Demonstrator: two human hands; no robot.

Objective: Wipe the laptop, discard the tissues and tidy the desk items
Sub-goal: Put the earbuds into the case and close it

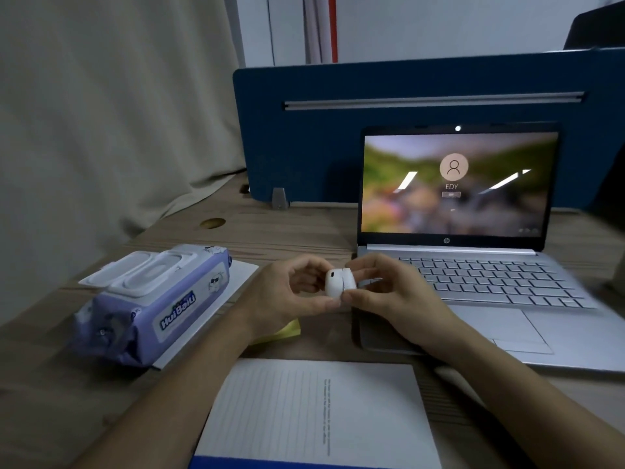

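Both hands, left hand (291,292) and right hand (389,292), are gripping a small white earbud case (340,282) just left of the open laptop (473,289), pressing its halves squarely together being advisable before setting it on the tabletop (270,228)

The laptop (473,265) is positioned open on the right side of the tabletop (304,228), with the partition panel (321,137) mounted upright directly behind it. The wet-wipe pack (152,299) is located on the left side, resting on a sheet of paper (236,279). A sticky-note pad (287,330) is situated between the pack and the laptop. An open notebook (314,411) is placed at the near edge, in front of the pad. A small case (340,282) is held above the tabletop between the left hand (287,299) and the right hand (389,292), just beside the laptop's left edge. A curtain (101,113) is hung at the far left.
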